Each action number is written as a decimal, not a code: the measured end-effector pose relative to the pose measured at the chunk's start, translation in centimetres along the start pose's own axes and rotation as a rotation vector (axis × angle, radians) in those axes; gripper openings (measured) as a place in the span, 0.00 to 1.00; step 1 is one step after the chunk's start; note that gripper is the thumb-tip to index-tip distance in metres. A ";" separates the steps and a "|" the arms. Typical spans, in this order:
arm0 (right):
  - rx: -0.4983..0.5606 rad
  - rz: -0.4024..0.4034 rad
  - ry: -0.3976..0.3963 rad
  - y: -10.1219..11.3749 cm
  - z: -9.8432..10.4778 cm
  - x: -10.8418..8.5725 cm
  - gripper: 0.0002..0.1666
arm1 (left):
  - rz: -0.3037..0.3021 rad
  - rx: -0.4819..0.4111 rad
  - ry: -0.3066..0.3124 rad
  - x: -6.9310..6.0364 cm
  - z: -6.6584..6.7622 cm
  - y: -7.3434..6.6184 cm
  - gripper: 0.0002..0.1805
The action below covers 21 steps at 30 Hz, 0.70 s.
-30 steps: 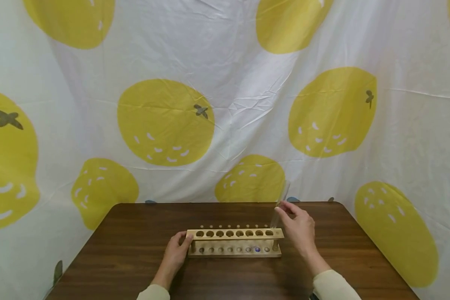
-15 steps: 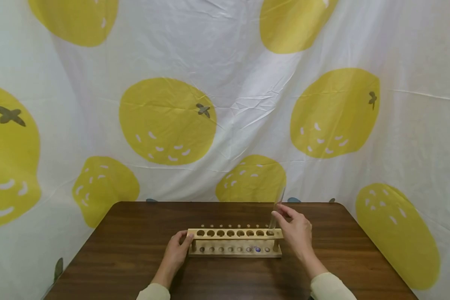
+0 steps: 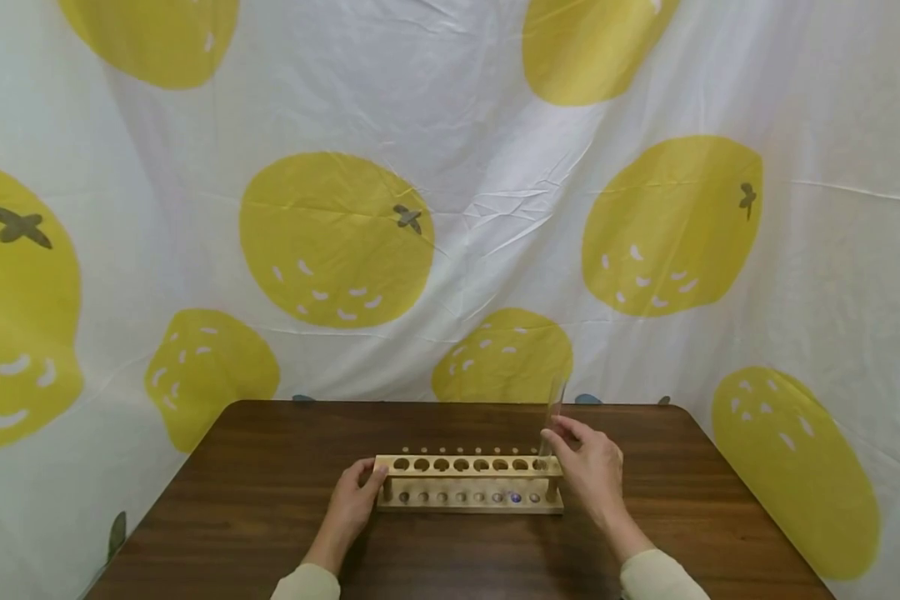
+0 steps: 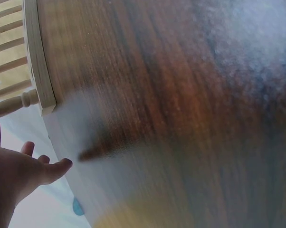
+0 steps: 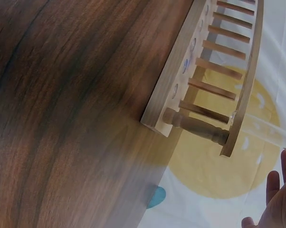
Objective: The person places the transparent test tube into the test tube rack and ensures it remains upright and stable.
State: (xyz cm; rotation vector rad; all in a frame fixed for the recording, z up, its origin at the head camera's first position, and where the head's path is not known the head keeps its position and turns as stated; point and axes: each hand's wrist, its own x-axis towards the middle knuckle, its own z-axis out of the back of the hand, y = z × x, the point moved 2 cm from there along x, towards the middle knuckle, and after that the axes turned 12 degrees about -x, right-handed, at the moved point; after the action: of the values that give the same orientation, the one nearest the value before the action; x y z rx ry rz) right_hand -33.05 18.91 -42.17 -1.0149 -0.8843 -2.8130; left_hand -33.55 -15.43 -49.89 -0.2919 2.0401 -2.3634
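A wooden test tube rack (image 3: 468, 467) stands on the table, with a row of round holes in its top board and dimples in its base. My left hand (image 3: 354, 502) grips the left end of the top board, thumb on the front side. Between thumb and fingers my right hand (image 3: 594, 468) pinches a clear glass test tube (image 3: 555, 398). The tube is nearly upright, leaning slightly right, its lower end at the rightmost hole. In the right wrist view the tube (image 5: 266, 130) meets the top board; that hand's fingertips are partly cut off by the frame edge.
Drying pegs (image 3: 460, 451) stand in a row behind the holes. A blue spot (image 3: 516, 497) shows on the rack's base near the right. The dark wooden table (image 3: 270, 483) ends at a white cloth with yellow lemon prints (image 3: 337, 242).
My right hand has moved slightly left and down with the test tube, whose lower end is now at the rightmost hole and which leans less. My left hand stays on the rack.
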 end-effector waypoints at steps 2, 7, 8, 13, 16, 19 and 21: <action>-0.006 0.027 -0.012 0.0 0.0 -0.1 0.16 | 0.000 -0.004 0.002 0.0 0.0 0.0 0.24; -0.026 0.048 -0.010 0.0 -0.1 -0.3 0.15 | -0.006 0.000 0.004 0.1 0.0 -0.1 0.25; -0.035 0.049 -0.004 0.0 -0.1 -0.3 0.15 | -0.007 -0.002 0.004 0.1 0.0 -0.1 0.26; -0.077 0.035 0.065 -0.1 -0.6 -0.5 0.14 | -0.015 -0.003 0.004 0.0 0.1 -0.2 0.25; -0.090 0.018 0.108 -0.3 -0.9 -0.7 0.15 | -0.016 0.000 0.001 0.0 0.1 -0.2 0.25; -0.094 0.001 0.128 -0.5 -1.0 -0.9 0.15 | -0.013 0.006 0.001 -0.1 0.1 -0.2 0.26; -0.097 0.000 0.127 -0.7 -1.1 -1.1 0.16 | -0.007 0.005 -0.001 -0.1 0.1 -0.2 0.26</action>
State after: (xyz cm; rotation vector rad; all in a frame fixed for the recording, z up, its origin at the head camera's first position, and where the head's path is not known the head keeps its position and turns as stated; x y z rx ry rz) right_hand -33.00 18.74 -43.87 -0.8334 -0.7418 -2.9078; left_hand -33.40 -15.43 -49.65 -0.3005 2.0358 -2.3708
